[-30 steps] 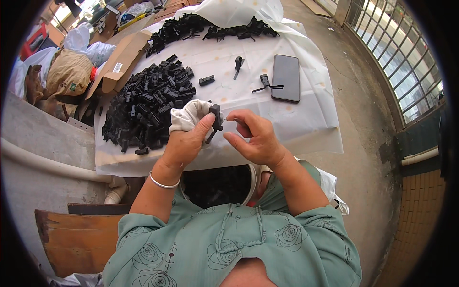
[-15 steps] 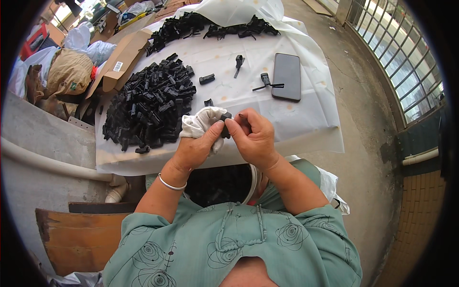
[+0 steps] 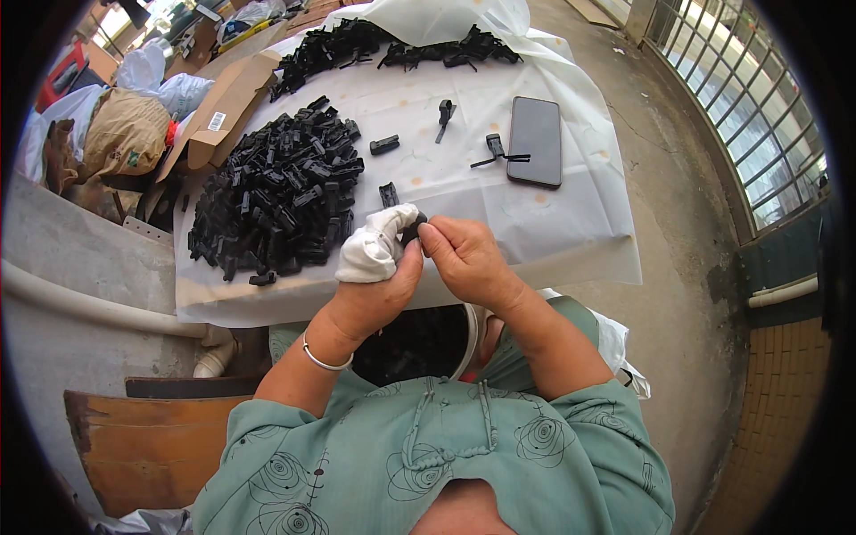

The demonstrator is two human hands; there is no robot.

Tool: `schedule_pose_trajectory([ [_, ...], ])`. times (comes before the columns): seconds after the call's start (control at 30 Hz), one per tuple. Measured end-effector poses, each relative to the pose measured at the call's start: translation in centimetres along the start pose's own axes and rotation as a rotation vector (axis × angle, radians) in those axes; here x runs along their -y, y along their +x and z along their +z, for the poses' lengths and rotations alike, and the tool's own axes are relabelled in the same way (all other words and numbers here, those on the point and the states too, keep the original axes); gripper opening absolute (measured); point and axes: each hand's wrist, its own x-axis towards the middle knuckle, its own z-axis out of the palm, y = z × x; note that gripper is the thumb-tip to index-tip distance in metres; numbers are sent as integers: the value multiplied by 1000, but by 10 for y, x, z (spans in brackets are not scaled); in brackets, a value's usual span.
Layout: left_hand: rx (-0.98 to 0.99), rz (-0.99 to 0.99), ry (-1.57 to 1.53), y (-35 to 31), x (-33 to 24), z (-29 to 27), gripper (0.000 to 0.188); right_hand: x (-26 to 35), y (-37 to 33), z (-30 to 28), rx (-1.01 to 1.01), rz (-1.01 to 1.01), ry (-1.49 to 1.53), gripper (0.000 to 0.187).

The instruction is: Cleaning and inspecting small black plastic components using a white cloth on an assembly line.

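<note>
Just over the near edge of the table, my two hands meet at a small black plastic part [image 3: 413,231]. My left hand [image 3: 390,290] is closed around it, its fingers covered by white cloth [image 3: 370,250] like a glove, with the thumb bare. From the other side my right hand [image 3: 468,260] pinches the part's right end between thumb and bent forefinger. Fingers hide much of the part. Beyond them a loose black part [image 3: 388,194] lies on the white sheet, and a large heap of similar black parts [image 3: 276,192] is at the left.
Farther back lie single black pieces [image 3: 384,144], some with thin strips [image 3: 446,116], and a phone [image 3: 534,143]. More black parts [image 3: 334,53] line the table's far side. A cardboard box [image 3: 223,116] stands far left. Below my hands, a round container [image 3: 471,339] holds dark pieces.
My left hand has turned, so the cloth-covered fingers now lie over the part. My right fingers have curled in tighter and moved slightly left and down.
</note>
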Motion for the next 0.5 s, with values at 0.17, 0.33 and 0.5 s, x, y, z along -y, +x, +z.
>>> schedule_pose_trajectory([
  [0.17, -12, 75, -67, 2, -7, 5, 29, -6, -1, 5, -45, -41, 101, 27],
  [0.33, -33, 147, 45, 0, -6, 4, 27, -1, -4, 4, -26, -139, 51, 28],
  [0.5, -39, 279, 224, 0, 4, 5, 28, -7, -6, 15, -101, -14, 186, 23],
])
